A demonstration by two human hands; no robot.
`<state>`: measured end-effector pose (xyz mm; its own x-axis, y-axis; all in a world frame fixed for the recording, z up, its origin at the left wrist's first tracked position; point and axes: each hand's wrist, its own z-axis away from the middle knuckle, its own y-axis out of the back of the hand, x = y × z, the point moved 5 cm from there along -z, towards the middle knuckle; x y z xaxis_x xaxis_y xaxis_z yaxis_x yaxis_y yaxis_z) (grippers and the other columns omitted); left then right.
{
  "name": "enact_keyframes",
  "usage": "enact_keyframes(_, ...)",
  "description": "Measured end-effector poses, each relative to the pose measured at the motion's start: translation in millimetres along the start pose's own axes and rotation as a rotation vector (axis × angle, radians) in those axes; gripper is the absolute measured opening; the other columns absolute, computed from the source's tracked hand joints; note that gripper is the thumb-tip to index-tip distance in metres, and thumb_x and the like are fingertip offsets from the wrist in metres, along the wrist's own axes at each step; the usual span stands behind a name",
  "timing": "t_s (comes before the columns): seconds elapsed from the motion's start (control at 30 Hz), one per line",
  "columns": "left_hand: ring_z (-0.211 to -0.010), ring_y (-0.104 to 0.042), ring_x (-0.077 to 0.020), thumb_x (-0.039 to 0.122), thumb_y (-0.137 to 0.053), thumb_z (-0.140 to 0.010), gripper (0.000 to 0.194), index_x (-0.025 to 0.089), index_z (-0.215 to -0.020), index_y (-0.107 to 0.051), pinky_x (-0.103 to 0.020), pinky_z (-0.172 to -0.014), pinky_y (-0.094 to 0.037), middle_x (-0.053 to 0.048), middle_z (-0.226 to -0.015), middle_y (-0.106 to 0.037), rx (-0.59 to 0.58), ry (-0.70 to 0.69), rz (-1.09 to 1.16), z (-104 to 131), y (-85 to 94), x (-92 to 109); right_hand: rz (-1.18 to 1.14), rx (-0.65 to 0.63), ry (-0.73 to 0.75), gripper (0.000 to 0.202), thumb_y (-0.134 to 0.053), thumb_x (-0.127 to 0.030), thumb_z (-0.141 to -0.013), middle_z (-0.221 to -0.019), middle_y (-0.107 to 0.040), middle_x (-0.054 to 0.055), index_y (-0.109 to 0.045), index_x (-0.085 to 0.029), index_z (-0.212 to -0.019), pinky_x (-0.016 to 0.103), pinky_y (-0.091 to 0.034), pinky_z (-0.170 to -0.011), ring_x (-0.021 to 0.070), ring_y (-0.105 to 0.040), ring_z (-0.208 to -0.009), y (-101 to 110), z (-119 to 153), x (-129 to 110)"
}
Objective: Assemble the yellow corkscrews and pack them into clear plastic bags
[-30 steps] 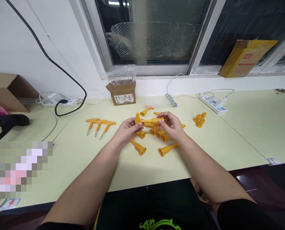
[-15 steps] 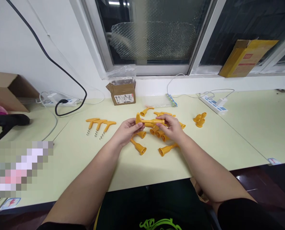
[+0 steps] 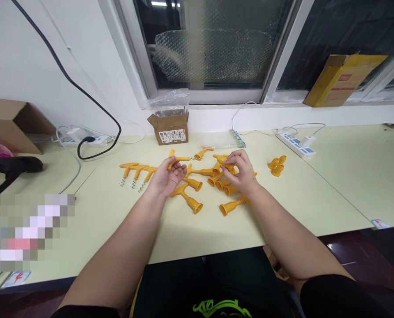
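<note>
My left hand [image 3: 170, 178] grips a yellow T-handled corkscrew [image 3: 180, 159] whose metal spiral points right. My right hand [image 3: 241, 171] is closed on a yellow bell-shaped sleeve [image 3: 228, 166], partly hidden by the fingers. Below and between the hands lie several corkscrews with sleeves fitted, among them one at the front [image 3: 193, 204] and another at the right [image 3: 229, 207]. Left of my left hand, three bare corkscrews [image 3: 135, 172] rest in a row, their spirals showing. A small cluster of loose yellow sleeves [image 3: 277, 166] stands to the right.
A small cardboard box [image 3: 171, 130] and a clear plastic bag [image 3: 217, 140] sit along the wall. Power strips stand at the left [image 3: 97, 141] and right [image 3: 296, 143] with cables. A black cable [image 3: 100, 106] hangs down at the left. A yellow carton [image 3: 344, 81] leans on the window.
The corkscrew and its sleeve have come apart. My left hand has moved left with the corkscrew, baring its spiral, while my right hand keeps the sleeve.
</note>
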<state>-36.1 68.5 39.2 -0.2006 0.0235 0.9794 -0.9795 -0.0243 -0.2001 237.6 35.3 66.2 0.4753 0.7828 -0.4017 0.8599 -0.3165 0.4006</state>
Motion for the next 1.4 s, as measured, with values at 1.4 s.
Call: enact_keyframes(1.4, -0.086, -0.072, -0.0237, 0.031, -0.080, -0.073, 0.036, 0.023, -0.105, -0.064, -0.031, -0.075, -0.051, -0.002, -0.089, -0.078, 0.225, 0.043, -1.146, -13.4, 86.0, 13.6, -0.027, -0.030, -0.024, 0.015, -0.067, -0.023, -0.090, -0.101, -0.061, 0.007, -0.065, -0.026, -0.104, 0.043, -0.056, -0.084, 0.0253, -0.063, -0.097, -0.2, -2.2, 15.8)
